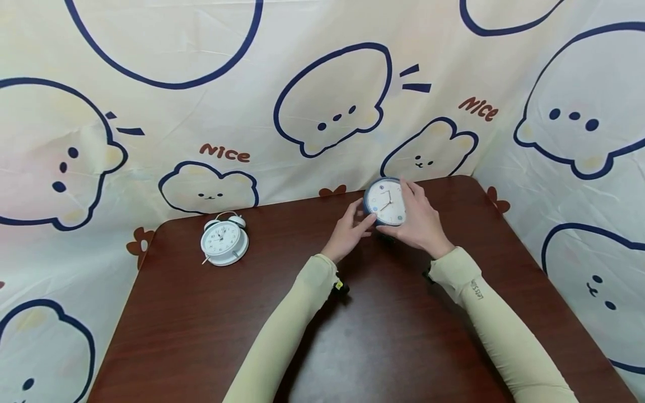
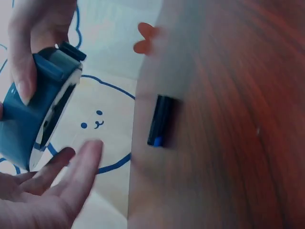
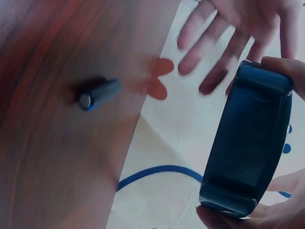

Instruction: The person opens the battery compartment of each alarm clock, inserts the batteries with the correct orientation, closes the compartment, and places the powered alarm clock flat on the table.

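My right hand (image 1: 419, 219) grips a round blue clock (image 1: 385, 198) with a white face, raised over the far part of the table. Its fingers and thumb clasp opposite edges of the blue casing (image 3: 245, 138) in the right wrist view. Beside the clock's left edge is my left hand (image 1: 347, 232), its fingers spread and loosely extended, the thumb close to the clock's lower rim in the head view. A small dark cylinder with a blue band, like a battery (image 2: 161, 120), lies on the table below the hands; the right wrist view shows its silvery end (image 3: 86, 101).
A white twin-bell alarm clock (image 1: 223, 240) stands at the table's back left. Behind the brown wooden table (image 1: 383, 341) hangs a pale cloth (image 1: 312, 33) with cartoon drawings, which continues along the right side. A small dark device (image 1: 341, 286) sits at my left wrist.
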### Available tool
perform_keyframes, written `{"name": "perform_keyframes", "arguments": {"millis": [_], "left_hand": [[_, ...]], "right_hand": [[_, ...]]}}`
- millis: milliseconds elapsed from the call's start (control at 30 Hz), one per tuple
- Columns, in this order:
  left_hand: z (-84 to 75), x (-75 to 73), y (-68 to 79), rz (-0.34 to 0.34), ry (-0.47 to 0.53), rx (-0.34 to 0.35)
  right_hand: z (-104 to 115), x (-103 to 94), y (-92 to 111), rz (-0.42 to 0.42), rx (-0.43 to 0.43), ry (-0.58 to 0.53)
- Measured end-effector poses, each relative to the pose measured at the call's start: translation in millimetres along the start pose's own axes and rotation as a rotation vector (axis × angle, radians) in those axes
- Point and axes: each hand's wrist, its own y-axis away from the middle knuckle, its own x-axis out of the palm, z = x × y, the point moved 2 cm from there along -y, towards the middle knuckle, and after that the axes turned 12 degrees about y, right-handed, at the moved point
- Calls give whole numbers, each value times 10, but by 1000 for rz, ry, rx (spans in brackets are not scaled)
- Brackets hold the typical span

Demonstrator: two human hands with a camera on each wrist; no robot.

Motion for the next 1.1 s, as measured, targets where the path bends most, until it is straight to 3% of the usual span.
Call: {"name": "perform_keyframes", "arguments": {"millis": [133,233,433,767,1100], "left_hand": [[-33,12,23,4,179,15],[-60,18,33,-13,245,28],[-75,-25,69,-28,293,19],[-107,-263,191,-15,309,29],[-59,-531,373,13,353,50]], "right_hand": [[79,41,15,-22,-29,-12],[98,57,14,-31,-42,-17],[140,64,23,-13,-60,-21],[146,37,18,-7,-87,-107],[134,187,-86,95,-82,-310]]}}
